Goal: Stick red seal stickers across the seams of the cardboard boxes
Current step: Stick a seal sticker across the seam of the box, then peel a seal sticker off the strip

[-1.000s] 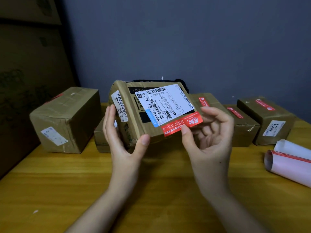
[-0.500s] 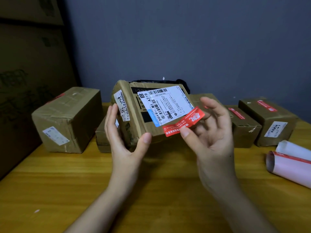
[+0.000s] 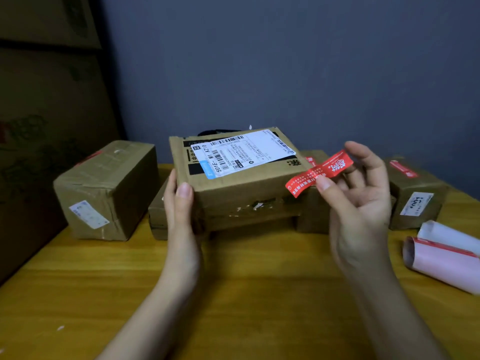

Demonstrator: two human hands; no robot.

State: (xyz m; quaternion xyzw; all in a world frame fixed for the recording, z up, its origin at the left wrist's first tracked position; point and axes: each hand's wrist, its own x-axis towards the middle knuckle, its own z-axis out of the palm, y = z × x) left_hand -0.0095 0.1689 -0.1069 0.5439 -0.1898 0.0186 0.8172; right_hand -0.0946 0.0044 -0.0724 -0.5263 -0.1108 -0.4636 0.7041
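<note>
My left hand (image 3: 180,203) grips the left front corner of a flat cardboard box (image 3: 241,185) with a white shipping label (image 3: 241,152) on top. The box is held just above the wooden table (image 3: 233,294), top face up, its torn front seam toward me. My right hand (image 3: 361,203) pinches a red seal sticker (image 3: 315,174) between thumb and fingers. The sticker hangs free in the air at the box's right front corner, not stuck to it.
A taped brown box (image 3: 109,188) stands at the left. Behind and right sit more boxes (image 3: 415,193) with red stickers on top. A rolled sticker sheet (image 3: 444,258) lies at the right edge. Large cartons (image 3: 46,126) fill the left wall.
The box tipped back from upright to lie flat, top face up. My right hand pulled the red sticker off the label area and moved it right, clear of the box.
</note>
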